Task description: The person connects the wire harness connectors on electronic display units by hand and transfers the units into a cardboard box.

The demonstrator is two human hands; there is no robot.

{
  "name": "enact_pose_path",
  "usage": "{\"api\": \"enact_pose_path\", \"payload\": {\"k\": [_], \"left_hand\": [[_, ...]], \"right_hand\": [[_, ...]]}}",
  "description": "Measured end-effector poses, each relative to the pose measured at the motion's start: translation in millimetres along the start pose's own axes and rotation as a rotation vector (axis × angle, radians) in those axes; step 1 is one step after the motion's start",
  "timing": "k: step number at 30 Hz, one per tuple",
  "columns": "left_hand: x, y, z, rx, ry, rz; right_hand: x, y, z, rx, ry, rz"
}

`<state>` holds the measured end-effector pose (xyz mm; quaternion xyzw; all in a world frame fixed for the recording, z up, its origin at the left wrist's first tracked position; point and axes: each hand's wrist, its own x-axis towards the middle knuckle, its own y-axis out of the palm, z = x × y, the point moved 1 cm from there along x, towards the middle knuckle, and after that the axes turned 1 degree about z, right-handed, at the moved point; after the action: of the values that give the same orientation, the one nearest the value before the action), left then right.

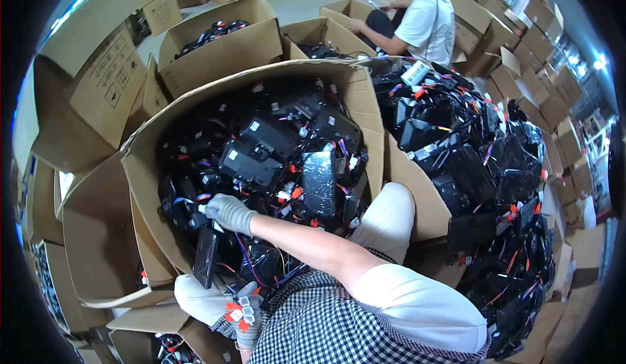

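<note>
My right hand (229,214), in a grey glove, reaches into a large cardboard box (370,113) heaped with black plastic devices. Its fingers are closed on a small white cable connector (203,209) with coloured wires beside it. Low in front of my body, my left hand (248,308), also gloved, is closed around a bunch of red and white cable connectors (238,314). Between the two hands a flat black rectangular device (206,257) stands tilted over the box's near edge. A device wrapped in shiny film (319,183) lies on the heap to the right of my right hand.
Right of the box rises a big pile of wired black devices (469,175). Opened cardboard boxes (98,247) crowd the left side; another box of devices (218,58) stands beyond. A person in a white shirt (427,28) sits at the far right. Stacked cartons (548,87) line the right.
</note>
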<state>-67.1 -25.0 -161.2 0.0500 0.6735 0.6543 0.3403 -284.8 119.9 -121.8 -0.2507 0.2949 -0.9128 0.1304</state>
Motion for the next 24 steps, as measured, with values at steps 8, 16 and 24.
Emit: {"api": "enact_pose_path", "payload": {"k": [8, 16, 24], "left_hand": [[-14.3, -21.6, -26.3, 1.187, 1.141, -0.446], [-43.9, 103.0, 30.4, 1.539, 1.351, -0.444], [-25.6, 83.7, 18.8, -0.038, 0.293, 0.427]], "right_hand": [[-1.7, -108.2, 145.3, -0.295, -0.42, -0.243], [-107.5, -72.3, 130.3, -0.123, -0.739, 0.247], [-137.5, -85.3, 145.1, -0.07, -0.676, 0.707]]}}
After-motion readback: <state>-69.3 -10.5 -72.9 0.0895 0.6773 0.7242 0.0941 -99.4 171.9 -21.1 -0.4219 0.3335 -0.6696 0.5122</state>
